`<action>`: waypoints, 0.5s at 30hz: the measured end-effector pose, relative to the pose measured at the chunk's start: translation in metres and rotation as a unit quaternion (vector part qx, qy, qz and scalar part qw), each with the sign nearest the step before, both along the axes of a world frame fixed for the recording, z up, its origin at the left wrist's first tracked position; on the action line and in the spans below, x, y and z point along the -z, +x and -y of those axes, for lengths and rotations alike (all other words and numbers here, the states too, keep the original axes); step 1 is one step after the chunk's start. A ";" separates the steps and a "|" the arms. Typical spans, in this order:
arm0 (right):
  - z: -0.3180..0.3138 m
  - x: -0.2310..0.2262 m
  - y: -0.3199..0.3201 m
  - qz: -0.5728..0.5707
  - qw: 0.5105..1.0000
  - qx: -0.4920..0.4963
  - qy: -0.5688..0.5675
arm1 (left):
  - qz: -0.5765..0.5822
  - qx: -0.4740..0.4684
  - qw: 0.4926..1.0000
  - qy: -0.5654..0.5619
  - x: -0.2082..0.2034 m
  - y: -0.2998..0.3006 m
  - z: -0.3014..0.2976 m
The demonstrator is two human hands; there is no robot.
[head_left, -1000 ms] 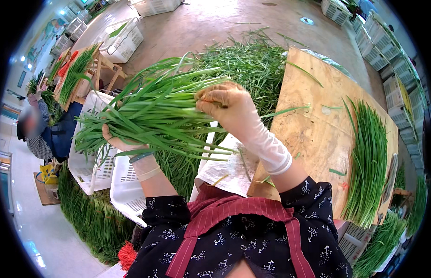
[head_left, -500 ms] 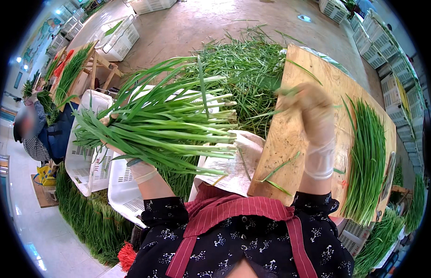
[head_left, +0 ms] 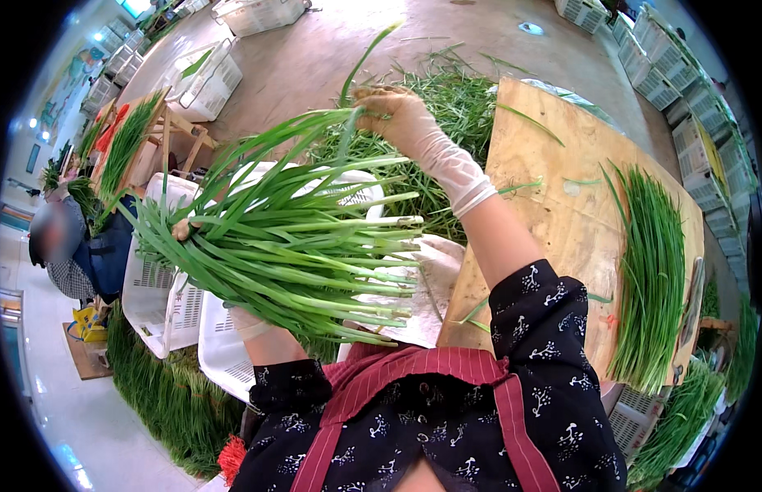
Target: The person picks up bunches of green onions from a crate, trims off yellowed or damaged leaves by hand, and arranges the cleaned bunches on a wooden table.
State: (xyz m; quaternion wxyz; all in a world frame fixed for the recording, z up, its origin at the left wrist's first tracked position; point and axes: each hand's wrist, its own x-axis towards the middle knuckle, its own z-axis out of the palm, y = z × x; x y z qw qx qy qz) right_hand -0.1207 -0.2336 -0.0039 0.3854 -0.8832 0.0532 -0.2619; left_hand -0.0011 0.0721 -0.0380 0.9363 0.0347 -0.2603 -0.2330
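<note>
The bunch (head_left: pixel 291 254) lies across mid-frame, cut ends right, left hand (head_left: pixel 248 321) clamped beneath it; right hand (head_left: pixel 397 119), upper centre, pinches one stalk (head_left: pixel 356 74).

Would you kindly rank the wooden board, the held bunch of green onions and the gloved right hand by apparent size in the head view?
1. wooden board, largest.
2. bunch of green onions; it is nearer the camera, so its rank against the board is unsure.
3. right hand, clearly smallest.
</note>
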 end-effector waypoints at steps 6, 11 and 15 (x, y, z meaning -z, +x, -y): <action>0.011 -0.013 -0.035 -0.030 0.966 -0.102 0.236 | -0.009 -0.023 1.000 0.020 0.004 0.002 -0.002; -0.001 -0.025 -0.055 0.100 0.843 -0.161 0.504 | -0.018 -0.031 0.999 0.031 0.006 0.001 0.003; 0.015 -0.015 -0.066 0.160 0.791 -0.166 0.566 | -0.020 -0.037 0.999 0.033 0.006 0.001 0.006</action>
